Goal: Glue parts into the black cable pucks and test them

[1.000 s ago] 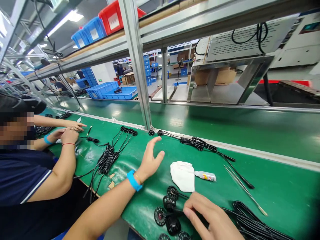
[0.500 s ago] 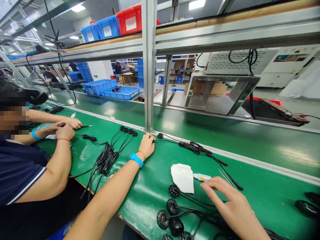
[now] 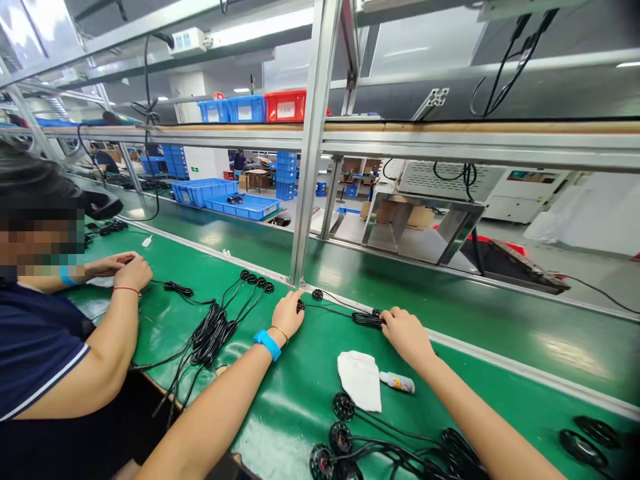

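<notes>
Just at six o'clock from the foot of a metal post, the left hand has its fingers together on a small black disc, mostly hidden under them. With that hand as the dial's centre, the right hand lies at three o'clock, its fingertips against a black cable coil; I cannot tell whether they are clamped on it. At eleven, beyond the bench, a blue tray holds a few dark parts; beside it, between ten and eleven, sits a blue crate. Higher up, two blue bins stand around eleven and a red bin at twelve, their insides out of sight, the post cutting across the red one. Nearer, a white cloth and a small bottle lie toward four, and corded black wheels at five. Between eight and nine rests a cable bundle; at nine are a co-worker's hands, over the same green bench top.
</notes>
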The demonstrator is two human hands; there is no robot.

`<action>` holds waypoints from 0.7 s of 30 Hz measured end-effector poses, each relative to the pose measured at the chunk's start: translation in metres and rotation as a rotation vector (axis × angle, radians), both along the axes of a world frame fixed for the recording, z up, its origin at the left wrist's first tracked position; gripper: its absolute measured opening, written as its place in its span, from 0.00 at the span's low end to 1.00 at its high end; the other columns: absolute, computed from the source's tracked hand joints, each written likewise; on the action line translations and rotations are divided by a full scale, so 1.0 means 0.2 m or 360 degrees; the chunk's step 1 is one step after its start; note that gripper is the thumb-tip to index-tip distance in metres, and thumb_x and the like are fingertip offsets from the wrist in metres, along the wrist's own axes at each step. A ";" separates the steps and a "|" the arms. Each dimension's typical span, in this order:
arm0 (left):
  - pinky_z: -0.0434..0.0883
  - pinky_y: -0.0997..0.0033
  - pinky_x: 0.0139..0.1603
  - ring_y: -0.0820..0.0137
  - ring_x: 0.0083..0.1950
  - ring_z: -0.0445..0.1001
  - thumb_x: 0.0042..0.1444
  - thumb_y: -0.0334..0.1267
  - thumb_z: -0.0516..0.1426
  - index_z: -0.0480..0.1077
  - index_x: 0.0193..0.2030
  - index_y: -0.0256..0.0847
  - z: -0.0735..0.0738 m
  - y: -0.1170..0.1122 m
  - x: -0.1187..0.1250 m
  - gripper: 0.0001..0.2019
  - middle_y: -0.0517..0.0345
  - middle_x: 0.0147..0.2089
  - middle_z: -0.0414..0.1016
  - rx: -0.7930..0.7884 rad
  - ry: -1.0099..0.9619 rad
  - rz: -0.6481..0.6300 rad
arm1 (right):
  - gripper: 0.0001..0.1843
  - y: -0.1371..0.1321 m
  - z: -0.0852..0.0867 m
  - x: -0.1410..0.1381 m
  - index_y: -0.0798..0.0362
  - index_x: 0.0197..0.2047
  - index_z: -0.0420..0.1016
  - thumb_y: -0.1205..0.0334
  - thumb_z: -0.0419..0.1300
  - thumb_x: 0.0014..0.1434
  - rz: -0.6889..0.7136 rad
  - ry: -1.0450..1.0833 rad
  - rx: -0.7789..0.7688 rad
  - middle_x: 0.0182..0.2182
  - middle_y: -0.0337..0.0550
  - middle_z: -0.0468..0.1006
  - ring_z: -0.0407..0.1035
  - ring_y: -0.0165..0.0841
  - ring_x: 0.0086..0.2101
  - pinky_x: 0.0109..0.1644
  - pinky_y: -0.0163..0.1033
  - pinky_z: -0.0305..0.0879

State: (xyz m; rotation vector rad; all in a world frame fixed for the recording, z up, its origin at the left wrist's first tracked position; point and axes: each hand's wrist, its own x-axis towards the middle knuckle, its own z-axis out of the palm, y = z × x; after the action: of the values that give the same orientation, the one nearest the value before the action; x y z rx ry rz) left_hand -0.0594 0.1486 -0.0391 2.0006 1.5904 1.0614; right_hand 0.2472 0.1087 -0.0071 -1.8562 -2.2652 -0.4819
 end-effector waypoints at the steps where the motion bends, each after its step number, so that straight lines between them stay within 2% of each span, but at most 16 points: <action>1: 0.68 0.55 0.60 0.59 0.54 0.73 0.52 0.23 0.58 0.69 0.57 0.42 0.02 -0.01 0.01 0.25 0.49 0.52 0.74 -0.0004 -0.0086 0.0013 | 0.06 -0.03 0.04 0.00 0.58 0.40 0.73 0.66 0.56 0.65 0.0010 -0.0010 0.0057 0.34 0.46 0.74 0.68 0.34 0.35 0.41 0.41 0.62; 3: 0.71 0.57 0.57 0.61 0.54 0.75 0.53 0.24 0.58 0.68 0.56 0.40 0.06 -0.02 0.03 0.23 0.48 0.53 0.75 -0.0034 -0.0274 -0.0004 | 0.10 -0.12 0.14 0.04 0.59 0.43 0.74 0.68 0.51 0.65 0.0017 -0.0013 0.0179 0.37 0.52 0.75 0.69 0.38 0.37 0.42 0.43 0.61; 5: 0.74 0.60 0.54 0.62 0.52 0.76 0.54 0.26 0.58 0.69 0.54 0.38 0.10 -0.04 0.07 0.19 0.46 0.53 0.76 -0.0093 -0.0456 -0.0110 | 0.14 -0.27 0.26 0.12 0.58 0.46 0.73 0.64 0.48 0.66 -0.0008 -0.0009 0.0285 0.42 0.55 0.75 0.70 0.42 0.40 0.43 0.46 0.62; 7: 0.74 0.63 0.53 0.64 0.52 0.76 0.55 0.29 0.58 0.69 0.53 0.36 0.15 -0.09 0.10 0.17 0.45 0.53 0.76 -0.0171 -0.0605 -0.0300 | 0.17 -0.44 0.36 0.23 0.55 0.47 0.73 0.57 0.48 0.66 -0.0027 0.0027 0.0321 0.44 0.53 0.76 0.71 0.43 0.41 0.44 0.47 0.64; 9: 0.74 0.64 0.53 0.65 0.51 0.76 0.55 0.31 0.60 0.71 0.53 0.34 0.20 -0.15 0.14 0.18 0.45 0.52 0.77 -0.0267 -0.0697 -0.0533 | 0.17 -0.64 0.40 0.37 0.51 0.44 0.74 0.52 0.49 0.64 -0.0002 0.0178 0.0181 0.42 0.49 0.77 0.73 0.41 0.37 0.43 0.46 0.67; 11: 0.74 0.65 0.51 0.66 0.48 0.77 0.53 0.33 0.62 0.72 0.53 0.35 0.24 -0.23 0.16 0.19 0.47 0.50 0.78 -0.0380 -0.0738 -0.0773 | 0.16 -0.83 0.36 0.51 0.48 0.42 0.75 0.48 0.53 0.62 0.0005 0.0415 -0.0156 0.39 0.45 0.79 0.74 0.39 0.34 0.38 0.43 0.70; 13: 0.75 0.67 0.46 0.68 0.43 0.77 0.51 0.35 0.65 0.73 0.51 0.36 0.28 -0.32 0.18 0.20 0.48 0.49 0.79 -0.0500 -0.0741 -0.1019 | 0.15 -0.99 0.26 0.62 0.46 0.41 0.76 0.46 0.55 0.61 -0.0009 0.0610 -0.0494 0.37 0.44 0.80 0.76 0.39 0.33 0.36 0.40 0.72; 15: 0.74 0.68 0.44 0.69 0.42 0.76 0.50 0.35 0.66 0.74 0.49 0.37 0.30 -0.39 0.20 0.19 0.49 0.48 0.78 -0.0586 -0.0693 -0.1227 | 0.15 -1.10 0.13 0.68 0.45 0.40 0.77 0.45 0.57 0.61 -0.0004 0.0724 -0.0689 0.36 0.43 0.80 0.77 0.39 0.36 0.38 0.39 0.74; 17: 0.73 0.66 0.47 0.69 0.43 0.75 0.49 0.34 0.66 0.74 0.47 0.37 0.31 -0.43 0.22 0.17 0.50 0.47 0.78 -0.0638 -0.0645 -0.1343 | 0.15 -1.14 0.05 0.68 0.44 0.40 0.78 0.43 0.60 0.59 0.0019 0.0776 -0.0716 0.38 0.43 0.81 0.77 0.39 0.38 0.41 0.38 0.76; 18: 0.72 0.65 0.49 0.68 0.44 0.75 0.49 0.34 0.66 0.74 0.46 0.37 0.31 -0.45 0.23 0.17 0.51 0.46 0.77 -0.0663 -0.0646 -0.1355 | 0.15 -1.13 0.04 0.65 0.43 0.40 0.78 0.42 0.61 0.58 0.0030 0.0795 -0.0662 0.38 0.43 0.81 0.78 0.39 0.38 0.41 0.37 0.76; 21: 0.72 0.66 0.49 0.68 0.45 0.75 0.47 0.34 0.68 0.73 0.46 0.37 0.28 -0.47 0.24 0.18 0.51 0.45 0.76 -0.0819 -0.0801 -0.1327 | 0.19 -1.04 0.11 0.43 0.44 0.43 0.78 0.40 0.62 0.58 0.0077 0.0911 -0.0359 0.42 0.44 0.81 0.78 0.39 0.39 0.40 0.38 0.77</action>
State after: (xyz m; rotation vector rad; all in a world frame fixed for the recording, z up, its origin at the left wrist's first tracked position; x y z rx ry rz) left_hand -0.0106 0.0547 0.0173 1.5963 0.5699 0.6431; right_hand 0.3340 -0.0993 0.0152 -1.7335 -2.0147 0.2961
